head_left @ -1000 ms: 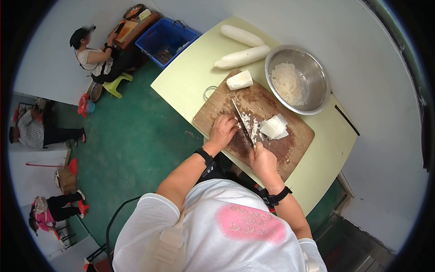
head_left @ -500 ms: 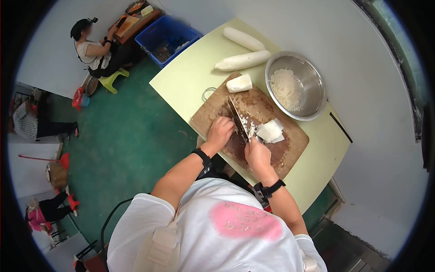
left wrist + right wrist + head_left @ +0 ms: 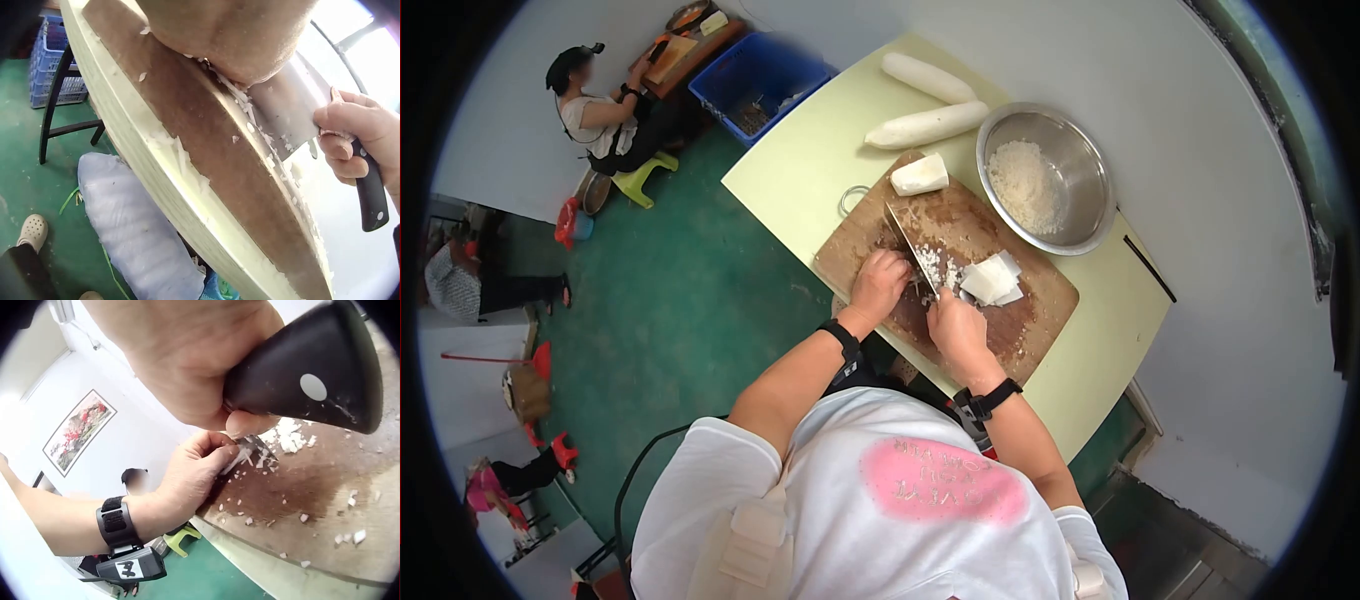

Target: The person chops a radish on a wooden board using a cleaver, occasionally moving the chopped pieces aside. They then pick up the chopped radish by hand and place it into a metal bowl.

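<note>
A wooden cutting board [image 3: 1010, 335] lies on a pale yellow table [image 3: 800, 170]. My right hand [image 3: 955, 325] grips the black handle [image 3: 312, 369] of a cleaver [image 3: 908, 245] whose blade is down on the board. My left hand [image 3: 880, 280] has curled fingers that pinch white radish strips [image 3: 240, 459] against the blade's side. Chopped radish bits [image 3: 932, 265] lie along the blade, and a stack of radish slices [image 3: 990, 280] sits just right of it. In the left wrist view the blade [image 3: 290, 112] stands between both hands.
A cut radish chunk [image 3: 920, 175] rests at the board's far end, with two whole white radishes [image 3: 925, 125] beyond it. A steel bowl [image 3: 1100, 215] of diced radish stands at the right. Other people sit on the green floor at the left, near a blue crate [image 3: 765, 80].
The cleaver and both hands have edged left along the board, away from the stack of slices. More chopped bits lie beside the blade.
</note>
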A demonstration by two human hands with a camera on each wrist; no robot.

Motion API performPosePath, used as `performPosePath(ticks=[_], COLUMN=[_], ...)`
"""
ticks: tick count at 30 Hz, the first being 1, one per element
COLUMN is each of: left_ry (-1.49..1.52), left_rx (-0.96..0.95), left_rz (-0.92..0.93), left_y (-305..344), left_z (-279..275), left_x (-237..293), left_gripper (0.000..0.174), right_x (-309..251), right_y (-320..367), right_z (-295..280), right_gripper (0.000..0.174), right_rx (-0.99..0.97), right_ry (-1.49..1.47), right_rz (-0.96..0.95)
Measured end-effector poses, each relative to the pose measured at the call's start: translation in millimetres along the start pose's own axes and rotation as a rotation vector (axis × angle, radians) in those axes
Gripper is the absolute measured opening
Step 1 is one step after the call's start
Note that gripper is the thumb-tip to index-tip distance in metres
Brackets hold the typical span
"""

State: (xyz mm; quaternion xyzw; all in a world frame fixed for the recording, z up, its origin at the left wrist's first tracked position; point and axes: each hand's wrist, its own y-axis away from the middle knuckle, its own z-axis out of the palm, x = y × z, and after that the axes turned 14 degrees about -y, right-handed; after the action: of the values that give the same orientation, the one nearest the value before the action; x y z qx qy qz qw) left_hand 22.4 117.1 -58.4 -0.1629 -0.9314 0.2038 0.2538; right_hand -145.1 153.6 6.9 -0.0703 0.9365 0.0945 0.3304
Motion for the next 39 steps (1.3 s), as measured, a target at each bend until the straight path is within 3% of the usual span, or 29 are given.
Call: performPosePath(ticks=[12,22,24,25,27,30,35,39], left_ry=[0.012,0.031,0.077,0.080,-0.017,-0.148,-0.233,-0.119], left_rx=[0.059,-0.028,0.040,0.032,-0.002,-0.057,-0.085,-0.083], left_rz=[-0.019,0.024,-0.025,-0.029,-0.063,-0.104,-0.117,-0.092], left_y=[-0.2,-1.2,1.9,5.8,6.9,4.7,3.4,6.2], left_z=[2.9,-1.3,-3.7,-6.0,-12.4,-13.0,-7.6,-12.8], left_x=[2.3,-2.4,1.2,5.0,13.8,30.3,28.6,14.9], left_gripper=[0.014,0.013,0.025,0.025,0.045,0.058,0.056,0.048], right_x=[-4.0,0.0,0.2,0.3,3.9,0.6,3.0,0.5], right_y=[24.7,-7.5,-1.9,4.3,9.7,11.4,17.9,24.7], right_z=[-15.9,-5.5,-13.9,-17.4,-22.2,-30.5,-28.2,-27.4], right_gripper=[0.016,0.017,0.016,0.017,0.017,0.017,0.015,0.015], right_rx=[0.007,0.033,0.033,0.025,0.032,0.059,0.077,0.084], right_ry=[-0.016,-0.068,-0.077,-0.085,-0.082,-0.094,-0.101,-0.114], right_rz=[-0.022,-0.025,0.013,0.061,0.058,0.034,0.021,0.013])
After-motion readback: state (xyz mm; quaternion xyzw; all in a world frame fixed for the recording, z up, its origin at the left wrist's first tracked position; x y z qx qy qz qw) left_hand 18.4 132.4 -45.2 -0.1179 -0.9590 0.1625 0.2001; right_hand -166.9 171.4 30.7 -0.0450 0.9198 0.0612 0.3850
